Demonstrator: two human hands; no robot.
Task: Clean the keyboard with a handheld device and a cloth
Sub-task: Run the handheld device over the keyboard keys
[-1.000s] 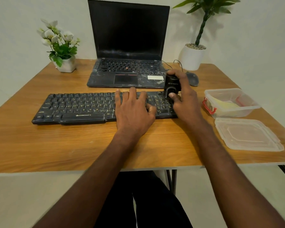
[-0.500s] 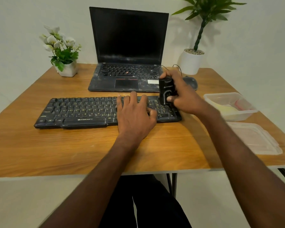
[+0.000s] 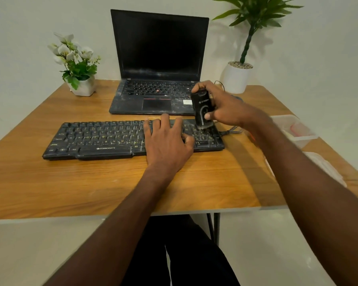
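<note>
Black plastic is what matters here: the keyboard [image 3: 132, 139] lies flat on the wooden surface [image 3: 91, 186], its long axis running left to right across the person's front, just in front of the open laptop [image 3: 157, 65].

The right hand [image 3: 225, 108] is wrapped round the handheld device [image 3: 203, 109], fingers behind it and the thumb pressed on its front face. The device stands nearly upright, nozzle end down on the keys at the keyboard's far right end (the number-pad block, by the look of it).

The left hand [image 3: 167, 141] rests flat on the keyboard right of its middle, fingers spread and straight, gripping nothing. It seems to be steadying the board.

So the device sits at the right extreme of the long axis, and nearly all the keys lie to its left. My judgement is that the coming pass would have to travel leftward along that axis, row by row, and the left hand lies directly in that path. It would need to shift further left or lift clear.

No cloth is plainly visible. A clear container [image 3: 293, 129] near the right edge of the surface holds something pale, but it is too blurred to name. Its lid [image 3: 327, 168] lies nearer the person.
</note>
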